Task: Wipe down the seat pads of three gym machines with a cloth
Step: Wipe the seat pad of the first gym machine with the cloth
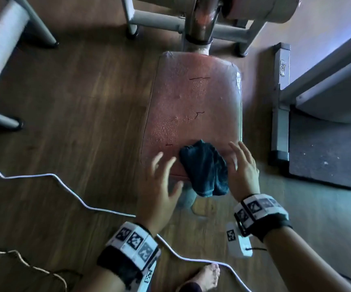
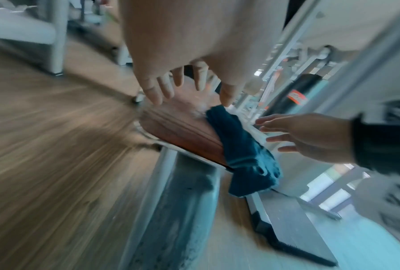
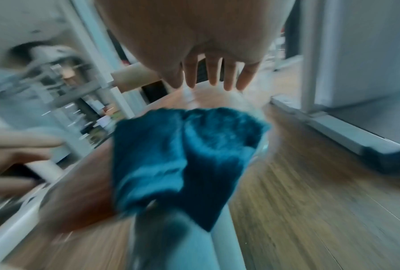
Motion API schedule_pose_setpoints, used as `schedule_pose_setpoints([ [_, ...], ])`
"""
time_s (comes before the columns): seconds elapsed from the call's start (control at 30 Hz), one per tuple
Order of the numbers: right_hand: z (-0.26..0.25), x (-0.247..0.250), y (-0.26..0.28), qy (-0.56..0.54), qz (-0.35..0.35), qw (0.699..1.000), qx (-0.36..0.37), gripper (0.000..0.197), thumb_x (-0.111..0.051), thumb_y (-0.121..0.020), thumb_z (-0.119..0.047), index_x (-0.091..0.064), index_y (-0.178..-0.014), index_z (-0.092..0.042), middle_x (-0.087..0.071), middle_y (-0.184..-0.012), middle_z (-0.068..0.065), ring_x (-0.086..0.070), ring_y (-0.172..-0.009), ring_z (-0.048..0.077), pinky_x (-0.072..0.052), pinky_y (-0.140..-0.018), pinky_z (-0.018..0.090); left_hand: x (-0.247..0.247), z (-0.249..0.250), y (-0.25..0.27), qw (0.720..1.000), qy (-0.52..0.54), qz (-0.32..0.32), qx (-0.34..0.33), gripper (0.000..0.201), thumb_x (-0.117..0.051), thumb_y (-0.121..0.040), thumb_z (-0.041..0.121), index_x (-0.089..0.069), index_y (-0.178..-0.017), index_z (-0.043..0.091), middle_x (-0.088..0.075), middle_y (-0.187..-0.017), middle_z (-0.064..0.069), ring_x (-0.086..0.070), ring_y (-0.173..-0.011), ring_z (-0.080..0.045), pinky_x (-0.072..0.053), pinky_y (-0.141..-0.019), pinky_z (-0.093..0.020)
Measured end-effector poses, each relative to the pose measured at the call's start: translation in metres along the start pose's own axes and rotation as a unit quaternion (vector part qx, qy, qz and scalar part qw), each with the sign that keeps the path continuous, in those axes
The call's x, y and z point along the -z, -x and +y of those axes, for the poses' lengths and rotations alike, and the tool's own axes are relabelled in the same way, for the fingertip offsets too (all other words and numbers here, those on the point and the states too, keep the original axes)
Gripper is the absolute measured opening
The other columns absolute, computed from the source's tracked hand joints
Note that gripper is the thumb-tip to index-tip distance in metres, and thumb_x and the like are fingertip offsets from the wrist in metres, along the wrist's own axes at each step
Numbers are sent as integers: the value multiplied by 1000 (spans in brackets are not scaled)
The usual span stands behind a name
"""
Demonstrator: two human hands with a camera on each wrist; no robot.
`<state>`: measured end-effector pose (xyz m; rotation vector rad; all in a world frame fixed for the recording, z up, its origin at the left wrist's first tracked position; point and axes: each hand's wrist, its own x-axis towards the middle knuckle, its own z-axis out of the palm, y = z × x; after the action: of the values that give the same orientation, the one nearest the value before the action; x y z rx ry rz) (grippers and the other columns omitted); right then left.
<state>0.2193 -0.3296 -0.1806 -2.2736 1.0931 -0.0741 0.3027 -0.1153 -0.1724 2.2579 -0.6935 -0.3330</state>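
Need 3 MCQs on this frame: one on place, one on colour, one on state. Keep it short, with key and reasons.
1. Where does the cloth lie?
A. flat on the floor
B. draped over the near edge of the seat pad
C. hung on the machine frame

2. What colour is the cloth?
A. white
B. red
C. dark teal

3. What state are the hands in?
A. both open, on either side of the cloth, gripping nothing
B. the left grips the cloth
C. both are clenched in fists

Key:
1 B: the head view shows the cloth on the pad's near end, its lower part hanging past the edge.
2 C: it reads dark blue-green in all three views.
3 A: the left hand and right hand show spread fingers beside the cloth; whether the right one touches it is unclear.
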Motion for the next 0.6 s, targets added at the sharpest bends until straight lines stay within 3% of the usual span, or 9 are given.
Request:
schedule_pose_setpoints([
  [0.03,12,3,-11,-16,-25,999,-22,43,-43,-98,-31,-41,-140,-36,-28,-155,-7,-27,-142,19,-27,-112,51,-9,15,-6,1000,-12,-15,-17,57,-63,-88,37,-45,-141,26,-29,-153,-1,-36,-135,-17,-34,-107,-29],
  [0.1,29,7,-29,-23,-85,996,-6,48,-43,-97,-31,-35,-145,-36,-26,-156,-8,-28,-143,22,-29,-114,46,-32,36,-19,994,-90,-35,-41,56,-50,-90,51,-41,-143,33,-27,-155,-1,-31,-138,-24,-33,-109,-44],
  [0.17,38,10,-38,-8,-129,991,30,55,-44,-97,-29,-26,-148,-40,-19,-158,-11,-38,-137,23,-36,-108,35,-56,50,-30,984,-166,-57,-17,61,-39,-88,64,-38,-143,37,-30,-155,-3,-30,-137,-30,-28,-108,-54],
  [0.23,44,10,-40,19,-174,984,41,61,-42,-100,-26,-12,-151,-42,-1,-161,-11,-28,-142,22,-32,-109,31,-73,50,-36,979,-192,-64,22,65,-39,-85,68,-41,-142,38,-33,-154,-3,-31,-137,-33,-27,-106,-57],
  [0.33,48,11,-46,67,-190,977,76,69,-41,-99,-27,2,-150,-42,18,-159,-8,-2,-149,24,-26,-116,45,-82,37,-27,975,-215,-43,26,59,-47,-87,63,-41,-141,38,-26,-158,0,-30,-138,-33,-29,-104,-56],
  [0.43,35,10,-70,54,-201,975,81,81,-47,-91,-20,5,-151,-38,23,-158,-3,1,-148,25,-24,-116,43,-82,30,-8,978,-208,-30,18,54,-49,-94,50,-34,-145,40,-2,-163,2,-16,-144,-32,-26,-109,-56],
  [0.53,8,3,-91,7,-211,977,28,83,-51,-92,-38,6,-152,-32,22,-159,3,8,-147,32,-7,-120,47,-81,35,12,983,-168,9,70,58,-57,-92,33,-33,-144,44,6,-163,2,-17,-143,-30,-29,-110,-49],
  [0.6,-1,-5,-92,46,-210,976,-24,83,-47,-95,-46,12,-152,-31,26,-158,1,9,-146,36,-2,-119,46,-86,41,19,985,-120,49,110,61,-59,-90,24,-36,-144,41,6,-163,0,-22,-142,-28,-30,-111,-45],
])
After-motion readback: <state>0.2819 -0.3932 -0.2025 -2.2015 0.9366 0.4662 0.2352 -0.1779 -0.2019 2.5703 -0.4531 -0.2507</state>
